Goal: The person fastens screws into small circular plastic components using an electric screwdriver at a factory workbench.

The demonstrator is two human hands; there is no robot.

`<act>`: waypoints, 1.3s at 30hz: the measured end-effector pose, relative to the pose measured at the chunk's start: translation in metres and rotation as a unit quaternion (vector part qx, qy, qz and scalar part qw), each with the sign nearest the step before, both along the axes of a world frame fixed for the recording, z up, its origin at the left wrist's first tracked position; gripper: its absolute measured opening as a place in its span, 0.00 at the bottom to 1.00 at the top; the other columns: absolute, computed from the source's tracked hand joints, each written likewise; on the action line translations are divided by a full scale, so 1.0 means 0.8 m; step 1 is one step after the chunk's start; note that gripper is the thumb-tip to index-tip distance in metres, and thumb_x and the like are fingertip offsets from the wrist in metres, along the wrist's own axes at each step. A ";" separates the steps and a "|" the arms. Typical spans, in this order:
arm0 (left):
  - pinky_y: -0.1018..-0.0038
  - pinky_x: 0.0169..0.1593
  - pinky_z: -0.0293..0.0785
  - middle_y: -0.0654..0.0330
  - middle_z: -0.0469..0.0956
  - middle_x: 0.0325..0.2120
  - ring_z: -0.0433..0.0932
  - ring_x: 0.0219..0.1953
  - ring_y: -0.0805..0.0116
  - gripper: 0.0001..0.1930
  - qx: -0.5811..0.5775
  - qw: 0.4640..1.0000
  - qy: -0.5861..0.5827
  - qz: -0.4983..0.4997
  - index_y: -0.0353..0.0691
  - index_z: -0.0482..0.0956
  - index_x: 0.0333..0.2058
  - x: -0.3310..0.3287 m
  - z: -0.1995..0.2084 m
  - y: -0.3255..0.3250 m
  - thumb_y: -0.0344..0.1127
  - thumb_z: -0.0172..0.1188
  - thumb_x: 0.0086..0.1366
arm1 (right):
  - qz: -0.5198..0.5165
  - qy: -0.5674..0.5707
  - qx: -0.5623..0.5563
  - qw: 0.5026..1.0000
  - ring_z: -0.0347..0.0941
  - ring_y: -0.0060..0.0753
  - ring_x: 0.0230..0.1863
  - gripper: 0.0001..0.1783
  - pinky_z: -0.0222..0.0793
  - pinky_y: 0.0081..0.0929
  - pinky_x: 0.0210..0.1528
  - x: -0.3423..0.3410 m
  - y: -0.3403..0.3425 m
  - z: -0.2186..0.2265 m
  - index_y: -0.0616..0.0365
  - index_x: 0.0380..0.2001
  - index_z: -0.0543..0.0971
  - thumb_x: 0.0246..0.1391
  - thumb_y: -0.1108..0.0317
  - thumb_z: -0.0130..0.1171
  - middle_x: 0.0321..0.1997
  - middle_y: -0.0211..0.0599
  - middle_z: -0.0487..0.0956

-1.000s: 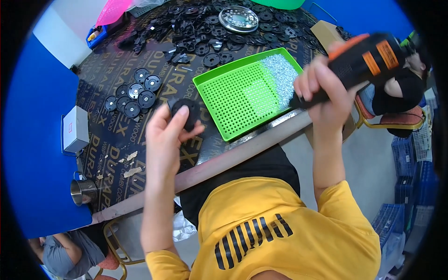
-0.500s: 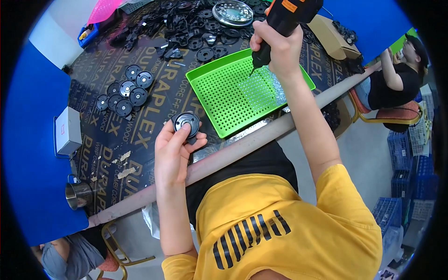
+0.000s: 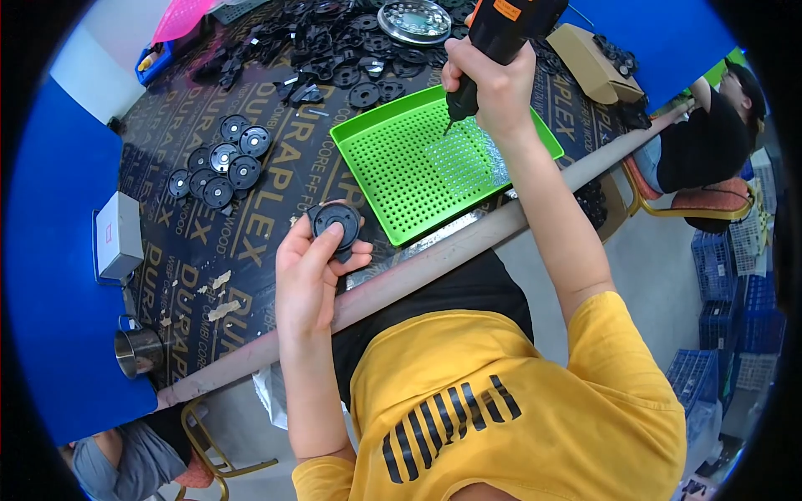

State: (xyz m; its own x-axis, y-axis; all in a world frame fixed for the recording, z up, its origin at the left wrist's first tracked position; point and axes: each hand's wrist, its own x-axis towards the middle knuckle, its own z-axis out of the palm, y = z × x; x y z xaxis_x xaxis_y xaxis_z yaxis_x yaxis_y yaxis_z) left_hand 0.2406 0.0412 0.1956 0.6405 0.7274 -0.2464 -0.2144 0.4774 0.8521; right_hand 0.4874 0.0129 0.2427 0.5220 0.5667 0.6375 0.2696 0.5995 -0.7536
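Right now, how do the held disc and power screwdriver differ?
The disc is flat and round; the power screwdriver is long. The disc shows no orange; the screwdriver has an orange patch. The left hand holds the disc; the right hand grips the screwdriver, tip toward the green tray. Both are mostly black.

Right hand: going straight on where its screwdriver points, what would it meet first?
Likely the green tray: the black screwdriver in the right hand points down over its perforated floor, though height is unclear.
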 end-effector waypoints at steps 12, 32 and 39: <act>0.77 0.31 0.78 0.58 0.74 0.29 0.76 0.26 0.70 0.06 0.006 1.000 0.009 -0.008 0.31 0.69 0.35 0.001 -0.005 0.001 0.26 0.49 0.59 | 0.177 0.061 0.010 0.982 0.64 0.25 0.20 0.08 0.62 0.25 0.28 -0.067 -0.020 0.041 0.61 0.21 0.67 0.51 0.69 0.44 0.18 0.31 0.64; 0.79 0.31 0.78 0.58 0.74 0.27 0.76 0.26 0.73 0.06 -0.008 1.000 -0.011 -0.012 0.31 0.69 0.35 0.000 -0.004 0.000 0.25 0.49 0.59 | 0.196 0.030 0.023 0.980 0.67 0.21 0.13 0.05 0.63 0.19 0.18 -0.163 0.019 0.031 0.63 0.28 0.70 0.44 0.77 0.53 0.14 0.30 0.70; 0.79 0.30 0.78 0.58 0.74 0.26 0.76 0.25 0.73 0.06 -0.007 1.000 -0.018 -0.021 0.30 0.69 0.35 0.001 -0.009 0.001 0.25 0.49 0.59 | 0.191 0.033 0.021 0.981 0.67 0.16 0.12 0.04 0.62 0.13 0.15 -0.169 0.021 0.028 0.61 0.20 0.72 0.39 0.77 0.58 0.13 0.25 0.71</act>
State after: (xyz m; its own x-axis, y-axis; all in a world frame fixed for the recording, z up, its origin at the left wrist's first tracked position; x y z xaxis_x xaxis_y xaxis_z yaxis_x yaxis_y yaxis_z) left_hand 0.2410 0.0420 0.1886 0.6786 0.6967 -0.2329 -0.2251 0.4990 0.8369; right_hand 0.3526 0.0296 0.2648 0.3166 0.7035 0.6363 -0.0293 0.6777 -0.7347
